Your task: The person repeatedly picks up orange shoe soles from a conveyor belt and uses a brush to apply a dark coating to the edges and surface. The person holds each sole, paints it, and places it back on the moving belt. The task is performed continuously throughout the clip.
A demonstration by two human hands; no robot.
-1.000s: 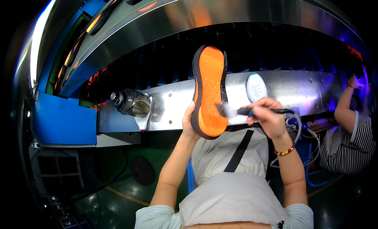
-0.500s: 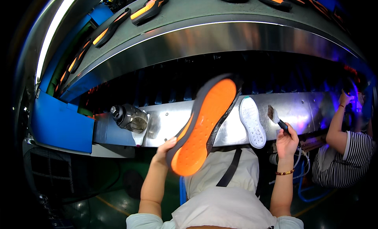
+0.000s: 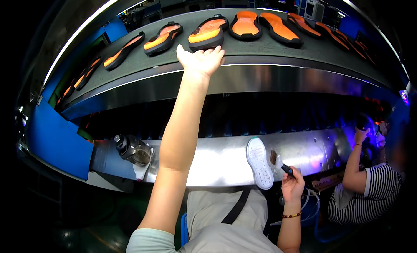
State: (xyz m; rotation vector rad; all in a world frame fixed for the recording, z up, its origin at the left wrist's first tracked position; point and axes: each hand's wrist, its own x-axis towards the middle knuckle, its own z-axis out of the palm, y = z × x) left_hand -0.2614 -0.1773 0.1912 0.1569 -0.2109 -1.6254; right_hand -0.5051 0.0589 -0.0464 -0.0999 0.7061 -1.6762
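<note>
My left hand (image 3: 200,61) reaches far over to the belt, palm up, thumb apart and fingers stretched out. Its fingertips are at the near end of a black shoe sole with an orange inside (image 3: 206,33), which rests on the belt; whether they still touch it I cannot tell. Down at the right, my right hand (image 3: 293,183) grips a brush (image 3: 284,167) by its black handle, the brown bristles pointing up and left. Left of the brush, a white sole-shaped piece (image 3: 259,162) lies on the metal ledge, its lower end near the ledge's front edge.
Several more black and orange soles (image 3: 245,24) line the grey-green conveyor belt (image 3: 256,48). On the left of the metal ledge (image 3: 213,159) a dark clear bottle (image 3: 131,149) lies tilted. A person in a striped top (image 3: 378,192) works at the right.
My left hand has gone from in front of me up to the belt, and the orange and black sole it held now lies there. My right hand keeps the brush.
</note>
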